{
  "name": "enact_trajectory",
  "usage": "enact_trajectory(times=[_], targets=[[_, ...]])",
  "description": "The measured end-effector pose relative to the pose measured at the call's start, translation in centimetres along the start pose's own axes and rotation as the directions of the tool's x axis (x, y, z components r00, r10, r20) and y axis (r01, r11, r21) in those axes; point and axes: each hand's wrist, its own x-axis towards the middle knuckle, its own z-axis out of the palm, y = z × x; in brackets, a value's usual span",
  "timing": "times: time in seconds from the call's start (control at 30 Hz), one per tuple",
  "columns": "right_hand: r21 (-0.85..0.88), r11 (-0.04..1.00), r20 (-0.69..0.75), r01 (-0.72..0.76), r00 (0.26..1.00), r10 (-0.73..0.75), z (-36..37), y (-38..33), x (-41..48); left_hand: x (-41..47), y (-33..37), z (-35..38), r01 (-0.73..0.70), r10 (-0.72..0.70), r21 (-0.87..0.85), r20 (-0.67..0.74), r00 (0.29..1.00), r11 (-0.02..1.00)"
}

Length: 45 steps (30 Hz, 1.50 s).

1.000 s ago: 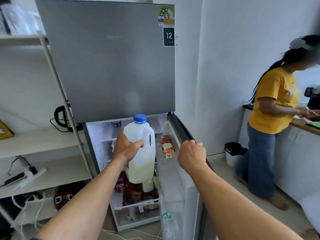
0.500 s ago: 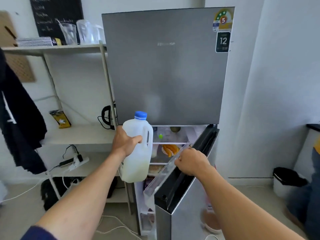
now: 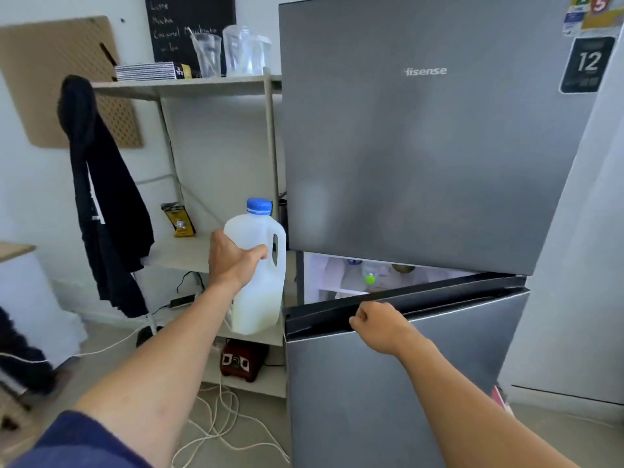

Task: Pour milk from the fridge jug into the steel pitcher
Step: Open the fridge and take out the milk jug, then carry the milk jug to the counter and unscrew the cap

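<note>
My left hand (image 3: 233,261) grips the translucent milk jug (image 3: 260,292) by its body, upright, left of the fridge. The jug has a blue cap and milk in its lower third. My right hand (image 3: 378,324) curls over the top edge of the grey lower fridge door (image 3: 388,383), which stands nearly closed. Through the narrow gap the lit fridge inside (image 3: 354,275) shows shelves and a green-capped bottle. No steel pitcher is in view.
The upper fridge door (image 3: 422,146) is closed. A metal shelf rack (image 3: 216,86) stands left of the fridge with glasses on top, a yellow packet, a red appliance (image 3: 241,361) and loose cables on the floor. A black garment (image 3: 104,204) hangs from the rack.
The lower fridge door has swung from wide open to almost closed under my right hand. The jug has come out of the fridge and moved left. My view has turned left.
</note>
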Motion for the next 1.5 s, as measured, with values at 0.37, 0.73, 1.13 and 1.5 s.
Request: enact_trajectory(times=[0.37, 0.73, 1.13, 1.5], targets=[[-0.117, 0.991, -0.027, -0.058, 0.998, 0.055, 3.3, -3.3, 10.0, 7.2, -4.4, 0.0, 0.058, -0.058, 0.048, -0.005, 0.998, 0.997], [-0.086, 0.99, 0.054, -0.113, 0.992, 0.118, 5.7, -4.2, 14.1, 8.9, -6.4, 4.3, 0.055, -0.064, 0.069, 0.144, 0.987, 0.996], [0.392, 0.916, -0.028, 0.08, 0.997, -0.075, 6.7, -9.6, 12.5, 5.1, -6.9, 2.4, 0.088, -0.087, -0.006, 0.135, 0.987, 0.996], [0.443, 0.839, 0.116, 0.315, 0.908, -0.402, 10.9, -14.5, 4.2, -6.1, -9.6, -7.8, 0.2, -0.199, -0.029, 0.008, 0.98, 0.979]])
